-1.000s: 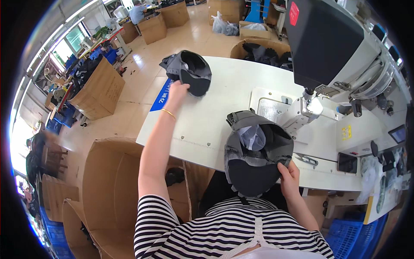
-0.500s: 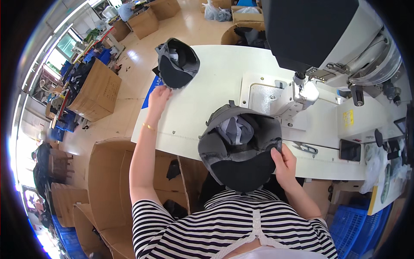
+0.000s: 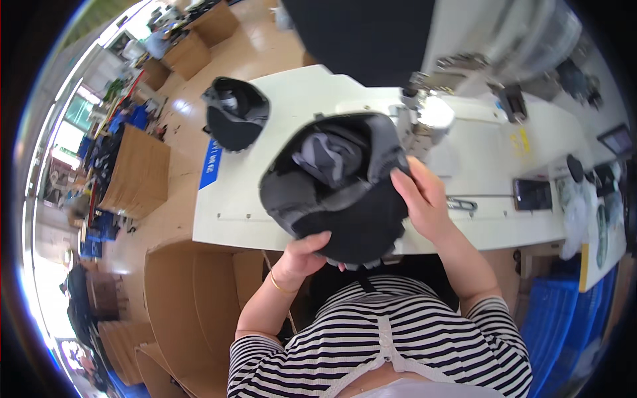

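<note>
Both my hands hold a black and grey cap (image 3: 361, 225), its hollow inside turned up and its brim toward me. My left hand (image 3: 304, 255) grips the brim's near left edge, thumb on top and fingers underneath. On the right, my right hand (image 3: 424, 199) pinches the cap's side where brim and crown meet. Grey folded lining shows inside the crown. A second cap (image 3: 237, 114) of the same kind rests at the white table's far left edge, apart from both hands. Just beyond the held cap stands the sewing machine's needle area (image 3: 424, 116), partly covered by it.
The dark machine head (image 3: 361, 40) overhangs the far side of the white table (image 3: 225, 229). Thread snips (image 3: 462, 204) and a phone (image 3: 533, 194) lie at the right. An open cardboard box (image 3: 192, 298) stands below the left edge; blue crates (image 3: 547, 318) stand low right.
My left hand has come from beside the far cap to the brim of the held cap. That cap has risen away from me and tilted, with my right hand still on it.
</note>
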Demonstrator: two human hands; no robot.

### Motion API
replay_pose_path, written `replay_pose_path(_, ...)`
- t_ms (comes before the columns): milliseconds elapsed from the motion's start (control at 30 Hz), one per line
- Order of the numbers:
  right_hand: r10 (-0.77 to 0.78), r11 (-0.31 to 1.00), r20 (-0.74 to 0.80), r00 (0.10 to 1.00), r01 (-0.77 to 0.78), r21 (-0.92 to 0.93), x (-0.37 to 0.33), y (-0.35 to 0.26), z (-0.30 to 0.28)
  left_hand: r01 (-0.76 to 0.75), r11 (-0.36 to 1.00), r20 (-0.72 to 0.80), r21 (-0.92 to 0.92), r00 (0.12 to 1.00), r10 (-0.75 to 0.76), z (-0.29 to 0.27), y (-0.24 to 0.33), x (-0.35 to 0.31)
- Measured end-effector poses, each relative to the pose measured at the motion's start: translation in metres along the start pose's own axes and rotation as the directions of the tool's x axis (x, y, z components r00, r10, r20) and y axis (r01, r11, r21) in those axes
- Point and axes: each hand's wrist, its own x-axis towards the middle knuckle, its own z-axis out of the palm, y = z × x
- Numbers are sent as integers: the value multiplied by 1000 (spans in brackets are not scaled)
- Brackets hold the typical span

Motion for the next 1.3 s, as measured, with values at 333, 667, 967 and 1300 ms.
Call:
replay_pose_path(333, 301, 870, 9, 953, -279, 406, -31, -13, -12, -163, 933, -94, 322, 975, 203, 38, 11, 47)
replay_pose_path(667, 253, 830, -55, 966, -188, 525, -5, -25, -19, -171, 942, -177, 288, 958, 227, 58, 44, 80)
replay_pose_path(967, 341, 922, -167, 925, -295, 252, 5, -43, -20, -131, 907, -222, 401, 947, 234, 88, 48, 79)
replay_pose_path(1300, 133, 980, -357, 924, -176, -90, 28, -29, -27, -154, 886, -214, 437, 939, 269, 87, 44, 77)
